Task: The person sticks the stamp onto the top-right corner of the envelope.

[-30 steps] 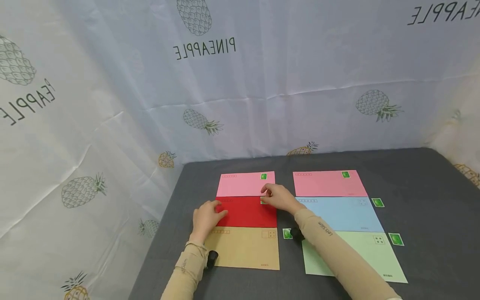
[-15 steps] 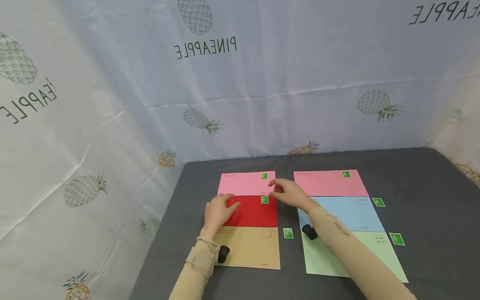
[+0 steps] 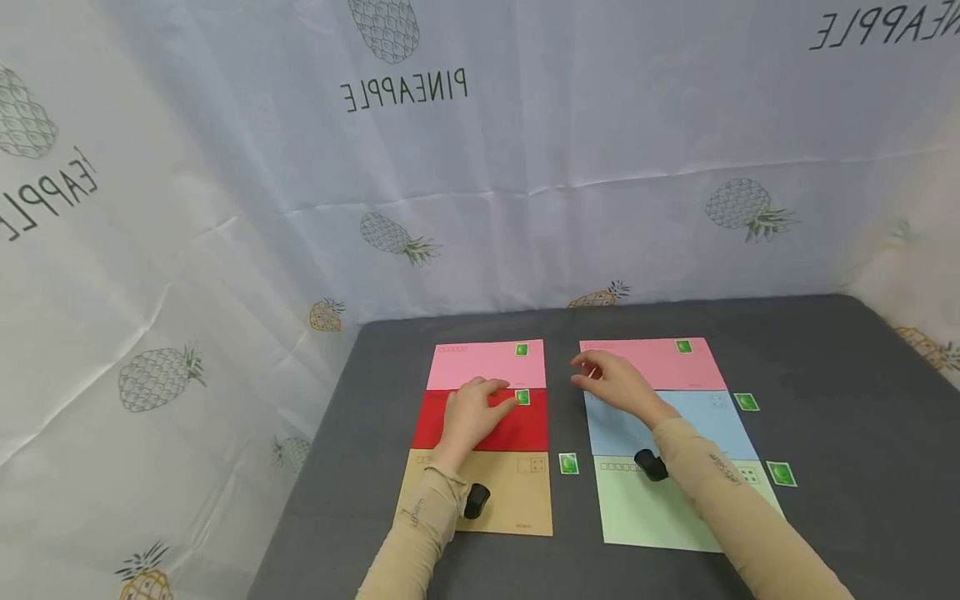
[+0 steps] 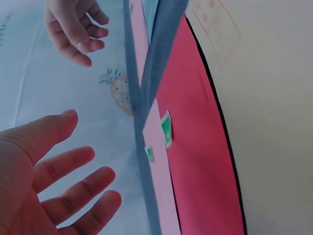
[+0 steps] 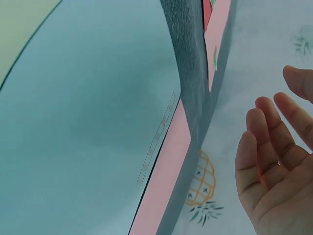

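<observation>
My left hand [image 3: 471, 417] hovers above the red envelope [image 3: 438, 419], fingers relaxed and holding nothing. Just right of its thumb, a green stamp [image 3: 522, 397] sits at the red envelope's upper right corner. My right hand [image 3: 619, 387], also holding nothing, is over the left part of the right-hand pink envelope [image 3: 667, 371] and the blue envelope [image 3: 697, 421]. Both palms show in the wrist views, the left hand [image 4: 68, 181] and the right hand [image 5: 279, 161] with their fingers loosely bent and apart from the paper.
A tan envelope [image 3: 517, 500] lies below the red one, a pink envelope [image 3: 480, 367] above it. A green envelope [image 3: 637, 517] is under the blue one. Loose stamps lie on the dark table: one stamp [image 3: 568, 464] between the columns, another stamp [image 3: 746, 402] and a third stamp [image 3: 782, 473] at right.
My right hand has left the stamp on the red envelope and moved right, over the pink and blue envelopes. My left hand has shifted rightward and slightly up across the red envelope.
</observation>
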`<state>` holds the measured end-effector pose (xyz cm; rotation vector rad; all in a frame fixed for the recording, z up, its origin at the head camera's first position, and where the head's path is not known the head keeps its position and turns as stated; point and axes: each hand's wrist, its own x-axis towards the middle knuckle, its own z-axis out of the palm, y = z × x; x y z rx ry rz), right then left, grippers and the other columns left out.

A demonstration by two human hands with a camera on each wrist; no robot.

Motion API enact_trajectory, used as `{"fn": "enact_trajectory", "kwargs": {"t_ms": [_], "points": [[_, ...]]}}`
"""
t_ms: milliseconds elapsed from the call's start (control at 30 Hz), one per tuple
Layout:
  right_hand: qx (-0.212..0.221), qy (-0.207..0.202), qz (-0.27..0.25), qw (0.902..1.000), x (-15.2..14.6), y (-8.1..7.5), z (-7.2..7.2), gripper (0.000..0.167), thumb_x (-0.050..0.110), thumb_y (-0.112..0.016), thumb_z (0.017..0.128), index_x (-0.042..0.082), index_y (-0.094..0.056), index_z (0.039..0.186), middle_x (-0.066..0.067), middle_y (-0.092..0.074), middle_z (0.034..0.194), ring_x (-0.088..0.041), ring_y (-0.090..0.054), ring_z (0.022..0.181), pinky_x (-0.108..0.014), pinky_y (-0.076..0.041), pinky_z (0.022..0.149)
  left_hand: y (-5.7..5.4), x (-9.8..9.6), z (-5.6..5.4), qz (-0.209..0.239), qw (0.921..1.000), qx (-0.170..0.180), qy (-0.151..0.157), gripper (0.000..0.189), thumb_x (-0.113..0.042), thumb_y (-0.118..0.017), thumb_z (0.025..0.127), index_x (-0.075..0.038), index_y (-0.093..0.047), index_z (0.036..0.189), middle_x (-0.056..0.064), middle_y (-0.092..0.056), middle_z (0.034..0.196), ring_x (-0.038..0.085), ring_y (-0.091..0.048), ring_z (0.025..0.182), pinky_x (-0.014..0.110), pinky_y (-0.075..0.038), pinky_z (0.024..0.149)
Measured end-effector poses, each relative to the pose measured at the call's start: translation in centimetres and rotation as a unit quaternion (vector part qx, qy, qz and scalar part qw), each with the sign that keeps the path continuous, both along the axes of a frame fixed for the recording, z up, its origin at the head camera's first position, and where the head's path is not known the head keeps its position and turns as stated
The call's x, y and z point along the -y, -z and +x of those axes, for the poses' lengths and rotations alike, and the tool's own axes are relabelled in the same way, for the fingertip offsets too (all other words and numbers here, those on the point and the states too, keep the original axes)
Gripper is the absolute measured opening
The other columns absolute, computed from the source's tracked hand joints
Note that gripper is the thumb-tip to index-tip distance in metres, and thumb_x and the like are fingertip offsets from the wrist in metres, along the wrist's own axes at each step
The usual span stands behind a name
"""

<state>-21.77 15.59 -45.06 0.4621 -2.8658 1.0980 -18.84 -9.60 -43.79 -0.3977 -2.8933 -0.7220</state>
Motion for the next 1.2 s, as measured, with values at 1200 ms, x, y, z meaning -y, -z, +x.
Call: {"fn": "enact_trajectory", "kwargs": {"t_ms": [1200], "points": [[0.016, 0.157, 0.018, 0.9873, -13.7, 2.0, 6.1, 0.04, 0.029, -0.06, 0.09, 0.001, -0.056, 0.119, -0.019, -0.061, 0.104, -0.029, -0.055, 0.091, -0.03, -0.044, 0.065, 1.5, -10.5, 0.9, -0.086, 0.9896, 0.018, 0.114, 0.04, -0.044, -0.066, 0.081, -0.025, -0.066, 0.116, -0.003, -0.062, 0.091, 0.006, -0.054, 0.075, 0.022, -0.033, 0.063]]}}
